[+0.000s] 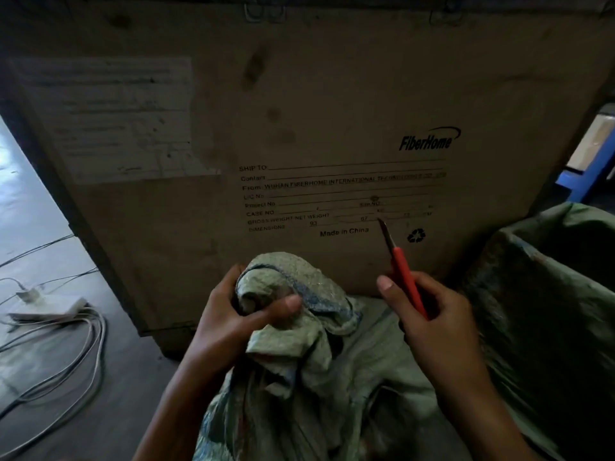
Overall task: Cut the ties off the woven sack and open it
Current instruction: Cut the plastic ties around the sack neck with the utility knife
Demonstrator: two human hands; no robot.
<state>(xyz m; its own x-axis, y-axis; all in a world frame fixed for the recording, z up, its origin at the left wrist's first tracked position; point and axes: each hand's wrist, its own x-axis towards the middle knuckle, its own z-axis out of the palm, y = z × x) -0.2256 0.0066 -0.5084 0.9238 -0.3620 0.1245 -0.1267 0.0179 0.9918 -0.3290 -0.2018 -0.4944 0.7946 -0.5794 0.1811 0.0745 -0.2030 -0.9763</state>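
Note:
A green woven sack (319,387) stands in front of me, its mouth bunched into a twisted knot (299,284). My left hand (233,314) grips that bunched neck, thumb pressed across it. My right hand (429,314) holds a red-handled utility knife (404,277), blade pointing up and to the left, clear of the sack. The knife sits to the right of the bunched neck, a short gap between them. No tie shows on the neck from this angle.
A big cardboard crate (332,128) printed "FiberHome" stands right behind the sack. A second green sack (549,294) stands open at the right. White cables and a power strip (50,307) lie on the grey floor at the left.

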